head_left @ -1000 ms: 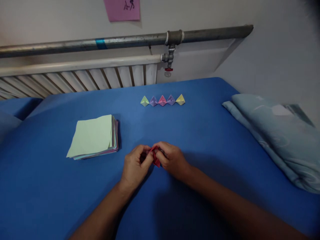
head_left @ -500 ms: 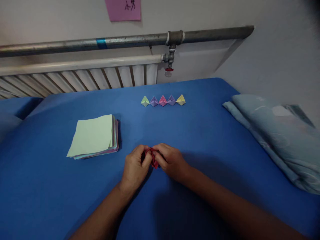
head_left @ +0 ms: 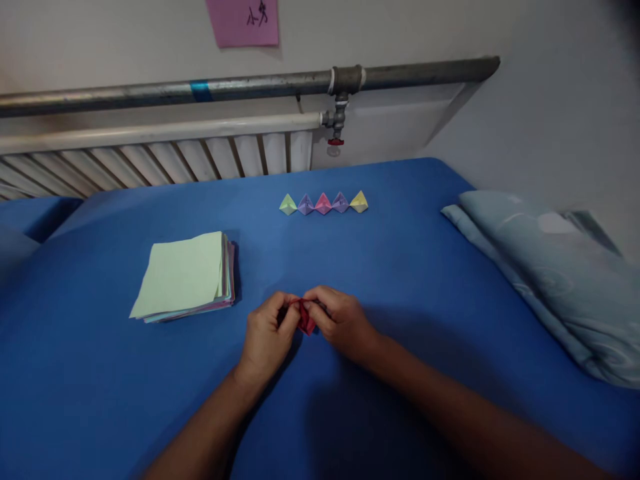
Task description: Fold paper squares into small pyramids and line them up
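Note:
A small piece of folded red paper (head_left: 305,319) is pinched between both my hands over the blue sheet (head_left: 390,267). My left hand (head_left: 267,337) grips its left side with curled fingers. My right hand (head_left: 340,322) closes on its right side, thumb and fingers pressed on the paper. Most of the red paper is hidden by my fingers. A row of several small folded paper shapes (head_left: 323,203), green, purple, pink, purple and yellow, lies farther back. A stack of square coloured paper sheets (head_left: 184,276) with a pale green top sheet lies to the left.
A folded light blue blanket (head_left: 545,267) lies at the right edge of the bed. Behind the bed run a white radiator (head_left: 150,157) and a grey pipe (head_left: 240,85) with a red valve (head_left: 335,141). A pink note (head_left: 243,21) hangs on the wall.
My fingers have shifted slightly on the red paper, which looks more tightly folded and less exposed than a second ago. The hands stay in the same spot.

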`<state>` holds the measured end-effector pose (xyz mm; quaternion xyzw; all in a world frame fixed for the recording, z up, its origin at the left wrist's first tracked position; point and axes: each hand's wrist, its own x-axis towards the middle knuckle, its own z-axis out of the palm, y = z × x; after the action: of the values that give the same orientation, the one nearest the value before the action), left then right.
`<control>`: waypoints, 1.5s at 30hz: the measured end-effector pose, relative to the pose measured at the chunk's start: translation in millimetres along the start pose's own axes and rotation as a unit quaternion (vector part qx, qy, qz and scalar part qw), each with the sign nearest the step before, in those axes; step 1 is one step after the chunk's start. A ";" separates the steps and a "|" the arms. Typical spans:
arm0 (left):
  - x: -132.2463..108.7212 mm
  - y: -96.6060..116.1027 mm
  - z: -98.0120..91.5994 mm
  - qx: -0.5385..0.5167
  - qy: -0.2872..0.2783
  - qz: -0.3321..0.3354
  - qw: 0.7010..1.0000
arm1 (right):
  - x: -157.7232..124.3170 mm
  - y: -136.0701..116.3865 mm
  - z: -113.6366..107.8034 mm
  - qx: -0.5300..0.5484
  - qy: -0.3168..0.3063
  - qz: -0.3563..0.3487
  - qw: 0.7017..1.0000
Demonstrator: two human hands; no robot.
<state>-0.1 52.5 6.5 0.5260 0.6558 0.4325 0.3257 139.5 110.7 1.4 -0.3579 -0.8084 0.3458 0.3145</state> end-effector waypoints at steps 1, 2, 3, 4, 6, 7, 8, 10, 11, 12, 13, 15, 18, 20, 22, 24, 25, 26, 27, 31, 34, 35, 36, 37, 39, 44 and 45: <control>0.1 0.1 0.2 -0.006 -0.001 -0.002 1.000 | 0.0 0.1 0.2 0.000 0.005 -0.001 1.000; 0.2 0.2 0.4 -0.009 0.000 -0.003 1.000 | 0.1 0.1 0.4 -0.001 0.009 -0.002 1.000; 0.4 0.4 0.5 -0.011 0.002 -0.005 1.000 | 0.1 0.2 0.6 -0.002 0.011 -0.003 1.000; 0.7 0.6 0.5 -0.014 0.003 -0.007 1.000 | 0.2 0.2 0.7 -0.003 0.011 -0.003 1.000; 1.2 1.0 0.4 -0.030 -0.002 -0.018 0.999 | 0.5 0.2 0.6 0.000 0.009 -0.003 1.000; 1.3 1.3 0.4 -0.044 -0.005 -0.025 0.999 | 0.6 0.3 0.5 0.002 0.010 -0.003 1.000; 1.4 1.5 0.3 -0.060 -0.009 -0.032 0.998 | 0.8 0.3 0.3 0.005 0.012 -0.003 1.000; 1.4 1.8 0.3 -0.088 -0.016 -0.046 0.995 | 1.2 0.4 -0.1 0.006 0.019 0.002 1.000; 1.3 1.8 0.4 -0.098 -0.017 -0.051 0.994 | 1.4 0.5 -0.2 0.004 0.022 0.005 1.000; 1.2 1.6 0.6 -0.105 -0.017 -0.056 0.993 | 1.5 0.6 -0.3 0.002 0.022 0.010 1.000; 1.2 1.2 0.8 -0.109 -0.017 -0.059 0.992 | 1.5 0.8 -0.3 -0.002 0.023 0.013 1.000; 1.2 0.4 1.3 -0.111 -0.015 -0.063 0.992 | 1.6 1.1 -0.4 -0.013 0.024 0.013 1.000; 1.8 -0.1 1.4 -0.107 -0.014 -0.064 0.992 | 1.5 1.9 -1.2 -0.022 0.029 0.002 0.999; 2.2 0.6 1.1 -0.113 -0.013 -0.070 0.991 | 1.7 2.7 -2.4 -0.015 0.033 0.000 0.999; 2.7 1.7 0.6 -0.126 -0.010 -0.077 0.989 | 1.8 3.8 -3.5 -0.011 0.040 0.002 0.999; 3.2 2.6 0.4 -0.135 -0.010 -0.081 0.987 | 1.9 5.0 -4.3 -0.017 0.042 0.004 0.999; 3.5 2.9 0.3 -0.137 -0.010 -0.080 0.987 | 1.8 5.5 -4.5 -0.020 0.041 0.003 0.999; 3.8 3.0 0.3 -0.139 -0.010 -0.079 0.987 | 1.5 5.8 -4.6 -0.019 0.039 0.002 0.999; 4.0 2.9 0.3 -0.142 -0.009 -0.077 0.987 | 1.2 6.0 -4.6 -0.015 0.038 0.002 0.999; 4.8 1.5 -0.6 -0.155 -0.006 -0.075 0.985 | -0.7 5.1 -4.6 0.010 0.051 0.013 0.999; 4.5 0.0 -1.2 -0.142 -0.007 -0.068 0.988 | -1.4 3.4 -4.8 0.011 0.039 0.010 0.999; 4.3 -0.5 -1.2 -0.134 -0.008 -0.063 0.989 | -1.2 3.0 -4.9 0.006 0.036 0.004 0.999; 4.1 -1.1 -1.0 -0.126 -0.010 -0.059 0.990 | -0.8 2.8 -5.1 -0.002 0.035 -0.001 0.999; 3.9 -1.6 -0.9 -0.120 -0.012 -0.059 0.991 | -0.3 2.9 -5.2 -0.011 0.034 -0.004 0.999; 4.1 -2.3 -1.0 -0.116 -0.005 -0.064 0.991 | 1.0 3.7 -6.0 -0.030 0.036 -0.002 0.999; 8.1 -3.8 -6.3 -0.097 0.050 -0.079 0.991 | -0.1 6.0 -11.3 -0.111 0.005 -0.006 0.994; 9.1 -4.8 -7.8 -0.088 0.055 -0.076 0.992 | -1.3 6.2 -13.0 -0.127 -0.003 -0.005 0.992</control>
<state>-11.2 59.3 5.6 0.4191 0.6702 0.4907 0.3664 152.4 117.1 3.5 -0.3892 -0.8486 0.2402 0.2658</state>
